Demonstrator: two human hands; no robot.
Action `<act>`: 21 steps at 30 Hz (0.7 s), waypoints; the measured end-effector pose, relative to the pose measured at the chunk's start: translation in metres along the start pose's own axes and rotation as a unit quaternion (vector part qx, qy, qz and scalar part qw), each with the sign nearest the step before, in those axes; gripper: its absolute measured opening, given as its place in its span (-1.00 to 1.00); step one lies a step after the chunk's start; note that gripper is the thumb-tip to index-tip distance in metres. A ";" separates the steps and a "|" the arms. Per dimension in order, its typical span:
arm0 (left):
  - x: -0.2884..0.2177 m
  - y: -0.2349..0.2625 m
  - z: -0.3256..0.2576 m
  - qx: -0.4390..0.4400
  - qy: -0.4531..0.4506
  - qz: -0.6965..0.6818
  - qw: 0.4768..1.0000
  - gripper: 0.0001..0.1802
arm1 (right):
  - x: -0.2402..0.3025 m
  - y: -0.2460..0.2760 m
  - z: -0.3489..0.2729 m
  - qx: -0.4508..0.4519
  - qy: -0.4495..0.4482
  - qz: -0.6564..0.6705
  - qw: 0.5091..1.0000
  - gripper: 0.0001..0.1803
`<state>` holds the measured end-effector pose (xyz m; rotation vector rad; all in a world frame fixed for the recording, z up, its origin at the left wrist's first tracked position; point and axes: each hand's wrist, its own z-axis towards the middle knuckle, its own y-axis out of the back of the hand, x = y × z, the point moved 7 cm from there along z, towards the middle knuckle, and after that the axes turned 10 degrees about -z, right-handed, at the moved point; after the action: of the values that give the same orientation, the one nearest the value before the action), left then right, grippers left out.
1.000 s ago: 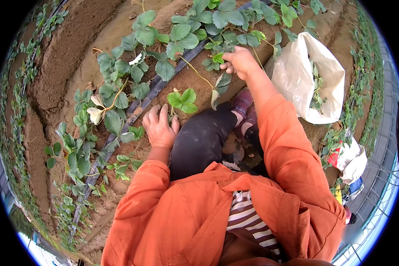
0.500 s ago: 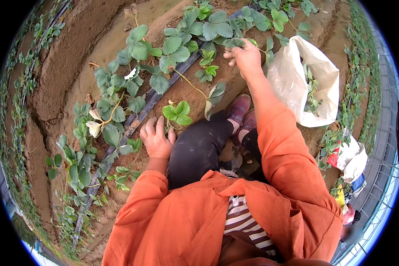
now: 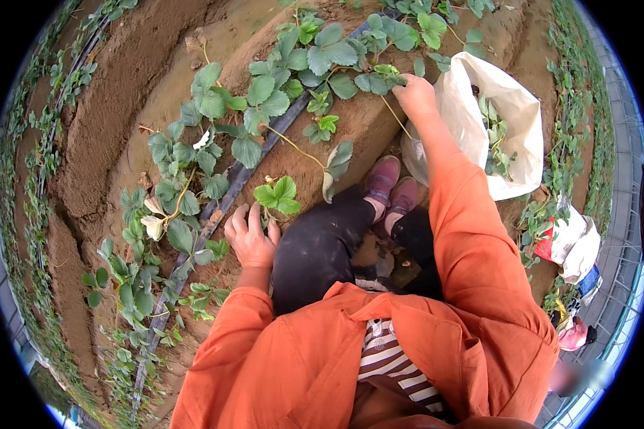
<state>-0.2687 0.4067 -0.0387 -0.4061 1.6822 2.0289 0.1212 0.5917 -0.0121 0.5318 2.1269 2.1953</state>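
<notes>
My left hand (image 3: 252, 238) rests on the soil beside a small bright green strawberry plant (image 3: 279, 196), its fingers apart and holding nothing. Over at the upper right, my right hand (image 3: 415, 96) is closed, fingertips pinched at a strawberry leaf (image 3: 377, 81). A thin pale stalk (image 3: 396, 116) hangs below those fingers; whether it joins the pinched leaf I cannot tell. Just right of that hand stands a white sack (image 3: 456, 107), mouth open, with picked leaves and stems (image 3: 499, 139) inside.
A row of strawberry plants (image 3: 261, 96) runs along a black drip line (image 3: 236, 179) on the raised bed. My bent knee (image 3: 311, 243) and shoes (image 3: 383, 177) are by the bed's edge. Bags and cloths (image 3: 576, 250) lie at the right, near more plant rows (image 3: 583, 107).
My right hand has shifted a little to the right, toward the sack, and its fingers have closed more. My left hand stays by the small plant. The view has shifted slightly.
</notes>
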 end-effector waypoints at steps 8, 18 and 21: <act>0.002 -0.002 -0.003 0.009 0.004 0.009 1.000 -0.55 | 0.044 -0.024 0.012 0.134 -0.050 -0.087 0.986 -0.71; 0.003 -0.006 -0.004 0.013 0.004 0.008 1.000 -0.56 | 0.042 -0.066 0.024 0.190 -0.143 0.050 0.970 -0.69; 0.003 -0.006 -0.003 0.014 -0.003 0.028 1.000 -0.54 | 0.038 -0.085 0.038 0.236 -0.145 0.134 0.951 -0.81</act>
<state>-0.2682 0.4047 -0.0462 -0.3480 1.7344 2.0418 0.0781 0.6434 -0.0873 1.1516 2.5204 1.5524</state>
